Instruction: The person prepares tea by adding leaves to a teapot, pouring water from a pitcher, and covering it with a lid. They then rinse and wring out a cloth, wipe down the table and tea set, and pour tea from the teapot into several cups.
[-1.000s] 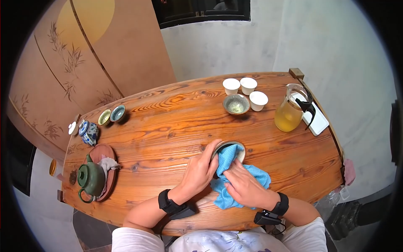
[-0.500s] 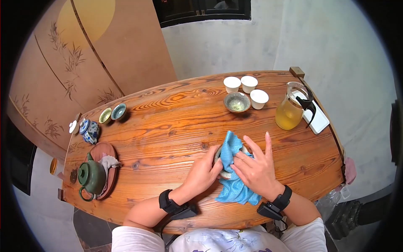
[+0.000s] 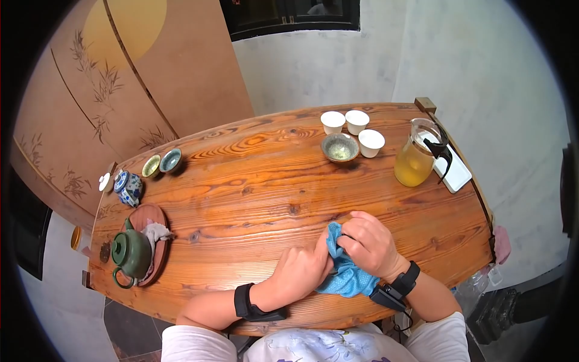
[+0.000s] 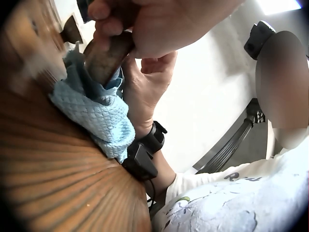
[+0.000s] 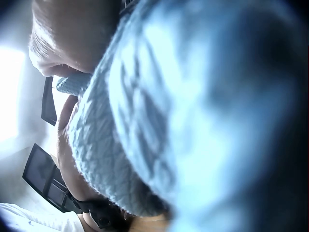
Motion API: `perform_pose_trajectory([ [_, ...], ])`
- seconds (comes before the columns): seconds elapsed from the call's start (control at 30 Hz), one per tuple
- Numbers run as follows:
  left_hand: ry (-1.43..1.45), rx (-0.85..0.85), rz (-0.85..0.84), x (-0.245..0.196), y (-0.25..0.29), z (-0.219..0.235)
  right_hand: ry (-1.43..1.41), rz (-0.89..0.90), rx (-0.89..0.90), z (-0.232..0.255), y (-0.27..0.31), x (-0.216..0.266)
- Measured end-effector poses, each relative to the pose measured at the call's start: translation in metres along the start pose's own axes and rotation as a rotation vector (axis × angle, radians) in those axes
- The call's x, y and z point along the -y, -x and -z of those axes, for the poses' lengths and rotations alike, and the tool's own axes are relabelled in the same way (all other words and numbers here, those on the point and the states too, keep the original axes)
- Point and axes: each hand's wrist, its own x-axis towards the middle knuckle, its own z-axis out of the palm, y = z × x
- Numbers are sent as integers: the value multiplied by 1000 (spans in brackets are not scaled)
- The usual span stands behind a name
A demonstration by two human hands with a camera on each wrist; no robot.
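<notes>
Low over the front of the table, my left hand [image 3: 297,271] grips a small bowl, almost wholly hidden in the head view by hands and cloth. In the left wrist view the brownish bowl [image 4: 107,60] shows tilted under the left hand [image 4: 169,24], with blue cloth around its lower part. My right hand [image 3: 371,244], fingers curled, holds the blue cloth [image 3: 347,279] against the bowl, close beside the left hand. The cloth's loose end hangs towards the right wrist. In the right wrist view the cloth [image 5: 101,145] fills much of the picture.
Three white cups [image 3: 371,142] and a speckled bowl [image 3: 339,148] stand at the back, left of a glass pitcher [image 3: 415,163] and white tray [image 3: 453,172]. At the far left are a green teapot [image 3: 131,253], blue-white pot [image 3: 128,188] and two small bowls [image 3: 170,160].
Both hands have moved lower, with the bowl turned out of the head camera's sight. The right hand's spread fingers have curled into the cloth, and the cloth's raised tip has dropped.
</notes>
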Motion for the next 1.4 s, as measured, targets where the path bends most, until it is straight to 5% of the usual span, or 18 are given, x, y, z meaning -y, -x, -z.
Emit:
perform_pose_trajectory([
  [0.37, 38, 0, 0, 7, -3, 0, 4, -189, 25, 4, -2, 8],
  [0.67, 161, -48, 66, 9, -9, 0, -353, -685, 124, 13, 0, -2],
  [0.73, 239, -71, 111, 9, -9, 0, -487, -1056, 350, 18, -6, -2],
  [0.83, 265, -85, 161, 6, -10, 3, -643, -955, 162, -8, 18, -7],
  [0.93, 520, -4, 404, 6, -12, 3, -760, -1044, 176, -18, 26, -9],
  [1.0, 557, -83, 378, 6, -11, -2, -815, -1062, 180, -16, 27, -9],
  [1.03, 556, -83, 379, 7, -12, -1, -580, -964, 213, -10, 24, -8],
  [1.07, 449, -42, 301, 9, -13, 1, -351, -860, 245, -5, 22, -7],
  [1.2, 32, -67, 40, 10, -16, 9, -150, -587, 236, 6, 12, -5],
  [1.3, -148, -35, -22, 5, -13, 11, -78, -425, 226, 5, 13, -1],
  [1.4, -171, -13, 2, 3, -11, 11, -220, -474, 179, 5, 10, 1],
])
